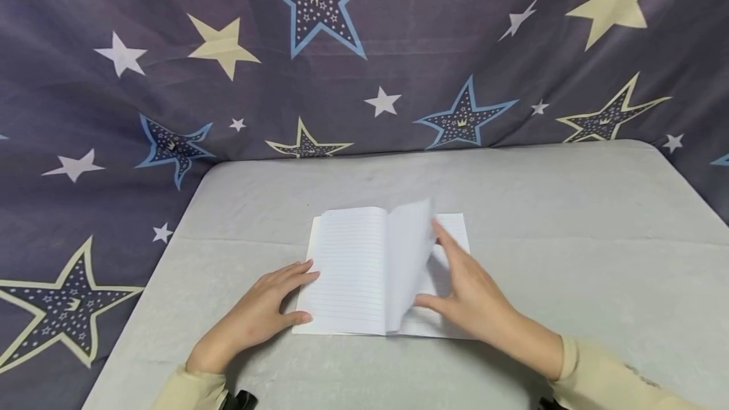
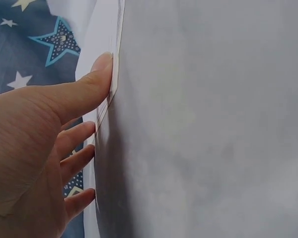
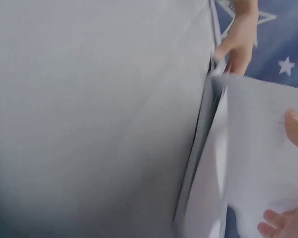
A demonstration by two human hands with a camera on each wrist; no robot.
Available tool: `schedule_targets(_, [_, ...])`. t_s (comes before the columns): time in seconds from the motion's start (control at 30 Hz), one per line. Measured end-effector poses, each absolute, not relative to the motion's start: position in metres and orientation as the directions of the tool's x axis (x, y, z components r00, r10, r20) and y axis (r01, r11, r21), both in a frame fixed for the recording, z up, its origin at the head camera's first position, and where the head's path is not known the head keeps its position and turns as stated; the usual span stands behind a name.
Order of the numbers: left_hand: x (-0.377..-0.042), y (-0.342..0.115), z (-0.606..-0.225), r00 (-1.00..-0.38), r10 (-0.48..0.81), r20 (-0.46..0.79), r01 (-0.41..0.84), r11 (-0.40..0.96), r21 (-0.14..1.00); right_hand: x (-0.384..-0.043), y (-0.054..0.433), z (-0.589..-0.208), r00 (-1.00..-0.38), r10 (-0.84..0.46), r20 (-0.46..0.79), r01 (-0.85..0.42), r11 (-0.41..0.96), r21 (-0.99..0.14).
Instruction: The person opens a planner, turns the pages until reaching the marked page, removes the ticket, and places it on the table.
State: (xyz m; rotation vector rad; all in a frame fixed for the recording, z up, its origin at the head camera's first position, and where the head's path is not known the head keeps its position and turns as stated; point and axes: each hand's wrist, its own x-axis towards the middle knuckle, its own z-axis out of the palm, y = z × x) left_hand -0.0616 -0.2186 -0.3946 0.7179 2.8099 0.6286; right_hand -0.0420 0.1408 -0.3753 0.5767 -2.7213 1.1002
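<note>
An open notebook [image 1: 347,271] with ruled white pages lies on the grey cloth. One leaf [image 1: 407,258] stands raised from the middle, partly blurred, above the right-hand page [image 1: 455,233]. My right hand [image 1: 478,290] is at the raised leaf's free edge, thumb and fingers spread wide apart and touching or very near it. In the right wrist view, the same hand's thumb [image 3: 295,129] shows in front of the white paper. My left hand [image 1: 264,305] rests at the notebook's left edge with fingers extended. Its thumb [image 2: 102,64] touches the page edges in the left wrist view.
Grey cloth covers the table [image 1: 569,239] around the notebook. A dark curtain [image 1: 427,18] with stars hangs behind the table and on its left. Beige sleeves [image 1: 604,372] and dark straps [image 1: 242,400] show at the wrists.
</note>
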Motion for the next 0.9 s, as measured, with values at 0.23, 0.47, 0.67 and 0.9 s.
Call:
schedule_targets(0.23, [-0.059,-0.222,-0.393,-0.873,0.486,-0.033,0.427,0.795,0.431,-0.031,0.102,-0.378,-0.854,-0.451,0.261,-0.505,0.596,-0.624])
schedule_targets(0.47, [-0.059,-0.234,-0.388,-0.891,0.454,0.015,0.411,0.792,0.452,-0.019,0.094,-0.380,-0.780,-0.624,0.058,-0.549,0.636,-0.543])
schedule_targets(0.67, [-0.057,-0.237,-0.381,-0.921,0.389,0.033,0.358,0.807,0.469,-0.014,0.099,-0.378,-0.719,-0.695,-0.018,-0.594,0.627,-0.505])
schedule_targets(0.9, [-0.055,-0.218,-0.384,-0.866,0.499,0.037,0.464,0.773,0.433,-0.014,0.103,-0.378,-0.692,-0.721,-0.018,-0.619,0.607,-0.499])
